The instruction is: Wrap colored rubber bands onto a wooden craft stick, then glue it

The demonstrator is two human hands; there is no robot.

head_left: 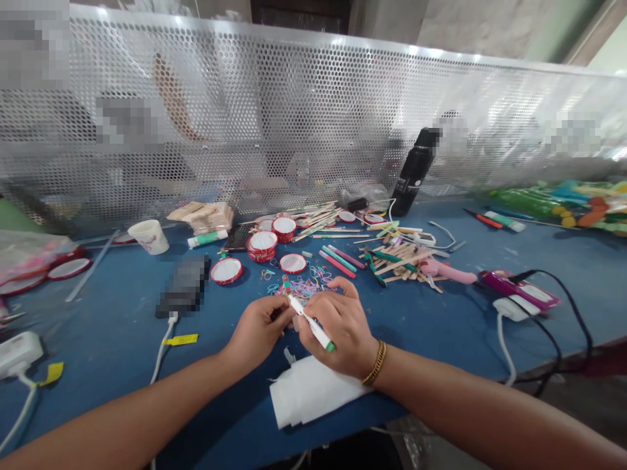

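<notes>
bright daylight | glare on mesh screen [313, 124] | edges bowed | patches pixelated | soft shadows

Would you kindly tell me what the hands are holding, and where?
The right hand grips a white, green-ended marker around its barrel. The left hand pinches near its tip; what it holds cannot be told.

Blue table [122, 339]: red-rimmed lids [263, 243], wooden sticks [401, 258], markers [343, 259], rubber bands [306, 286], white cup [149, 236], white paper [308, 391]

White cup [149, 236], red-rimmed lids [263, 243], wooden sticks [401, 254], black bottle [414, 171].
</notes>
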